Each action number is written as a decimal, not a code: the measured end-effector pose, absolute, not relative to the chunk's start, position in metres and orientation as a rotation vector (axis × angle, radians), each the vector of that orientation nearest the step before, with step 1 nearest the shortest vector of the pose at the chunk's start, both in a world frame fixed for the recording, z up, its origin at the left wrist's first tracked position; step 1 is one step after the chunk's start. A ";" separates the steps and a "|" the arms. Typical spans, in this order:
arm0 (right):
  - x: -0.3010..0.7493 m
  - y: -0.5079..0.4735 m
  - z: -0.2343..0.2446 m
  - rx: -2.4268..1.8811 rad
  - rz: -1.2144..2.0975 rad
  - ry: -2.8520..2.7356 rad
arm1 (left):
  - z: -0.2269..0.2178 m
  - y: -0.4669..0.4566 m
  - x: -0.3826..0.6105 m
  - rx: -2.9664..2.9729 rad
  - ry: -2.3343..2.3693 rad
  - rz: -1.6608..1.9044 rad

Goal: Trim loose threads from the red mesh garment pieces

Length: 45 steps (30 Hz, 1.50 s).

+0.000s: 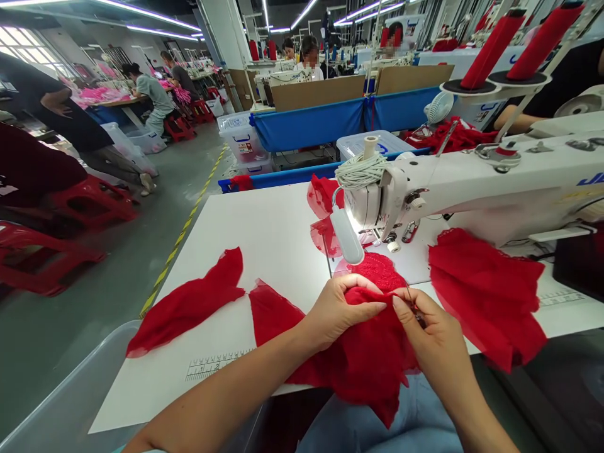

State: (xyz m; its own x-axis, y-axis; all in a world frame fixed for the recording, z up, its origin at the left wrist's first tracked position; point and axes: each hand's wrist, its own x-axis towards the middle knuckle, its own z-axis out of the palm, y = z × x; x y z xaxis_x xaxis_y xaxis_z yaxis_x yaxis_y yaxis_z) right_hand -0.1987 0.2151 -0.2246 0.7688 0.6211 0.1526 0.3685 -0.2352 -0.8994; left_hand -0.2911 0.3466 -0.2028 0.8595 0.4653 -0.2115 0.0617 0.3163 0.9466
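Observation:
Red sheer fabric (363,358) with a lacy part hangs over the table's front edge onto my lap. My left hand (342,308) pinches its upper edge between thumb and fingers. Close beside it, my right hand (429,321) is closed on the same edge. A small dark metal tool (418,316) shows within the right hand's fingers; its kind is mostly hidden. Just beyond both hands stands the white sewing machine (377,201), its lamp lit. A separate red fabric piece (189,305) lies to the left, and another red piece (486,296) lies to the right.
The white table (217,233) has a printed ruler (217,365) near its front edge. Red thread cones (493,50) stand above the machine. A translucent bin (94,377) is at lower left. Red stools (89,201) and several people are farther off.

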 end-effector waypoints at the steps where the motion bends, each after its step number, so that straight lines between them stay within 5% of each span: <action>1: -0.199 0.217 -0.222 -1.836 0.303 -0.750 | -0.202 0.346 -0.291 1.223 0.505 0.284; 23: -0.210 0.198 -0.223 -2.220 -0.226 -1.242 | -0.205 0.350 -0.290 0.873 0.590 0.163; 45: -0.211 0.196 -0.224 -2.203 -0.280 -1.313 | -0.204 0.347 -0.293 0.958 0.591 0.202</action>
